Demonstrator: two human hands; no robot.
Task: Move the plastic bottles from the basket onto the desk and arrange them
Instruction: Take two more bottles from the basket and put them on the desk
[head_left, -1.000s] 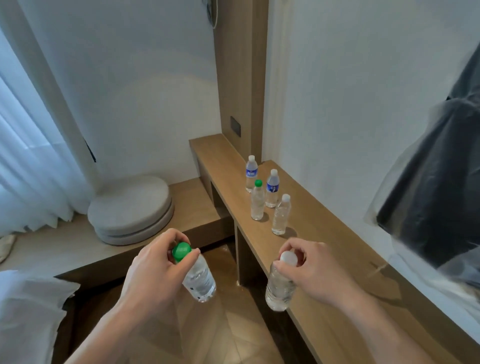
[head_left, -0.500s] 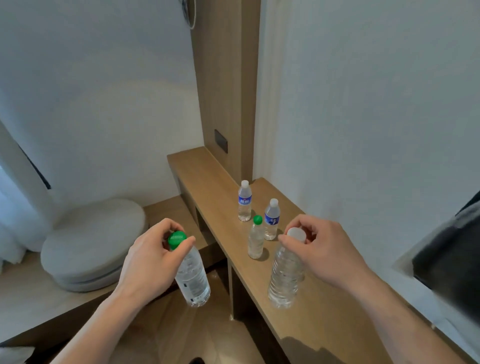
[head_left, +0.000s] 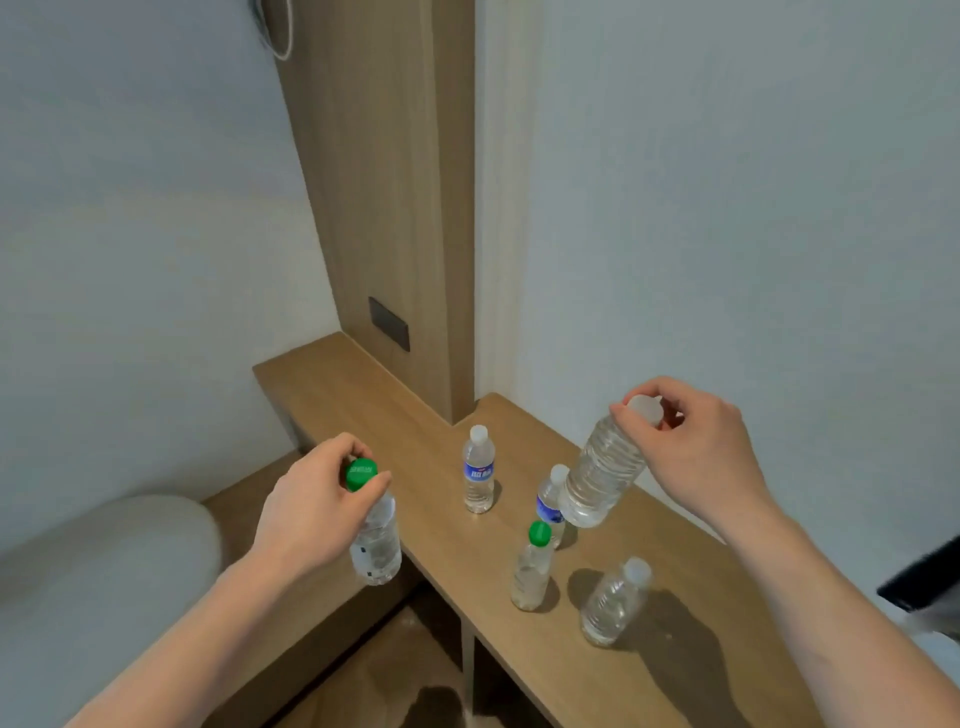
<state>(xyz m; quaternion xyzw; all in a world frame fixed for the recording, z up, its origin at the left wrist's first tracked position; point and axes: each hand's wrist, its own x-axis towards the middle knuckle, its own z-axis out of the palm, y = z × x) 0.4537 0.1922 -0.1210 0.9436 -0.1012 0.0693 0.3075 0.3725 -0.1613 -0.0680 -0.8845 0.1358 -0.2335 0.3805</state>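
Note:
My left hand (head_left: 311, 512) grips a clear green-capped bottle (head_left: 378, 548) by its cap, hanging just off the desk's left edge. My right hand (head_left: 693, 449) pinches the white cap of a larger clear bottle (head_left: 602, 475), held tilted in the air above the wooden desk (head_left: 675, 686). Several bottles stand on the desk: a blue-labelled one (head_left: 479, 470) at the back, a second blue-labelled one (head_left: 549, 506) partly hidden behind the held bottle, a green-capped one (head_left: 532, 569) and a white-capped one (head_left: 615, 603) nearest me. The basket is out of view.
A wooden wall panel (head_left: 395, 208) with a dark socket plate (head_left: 388, 323) rises behind the desk, and a white wall runs along its right side. A grey round cushion (head_left: 104, 566) lies on a lower bench to the left. Something dark sits at the right edge (head_left: 924, 577).
The view has moved closer to the desk and tilted up. My right hand has lifted its bottle up and to the right over the standing bottles. My left hand stays on its green-capped bottle.

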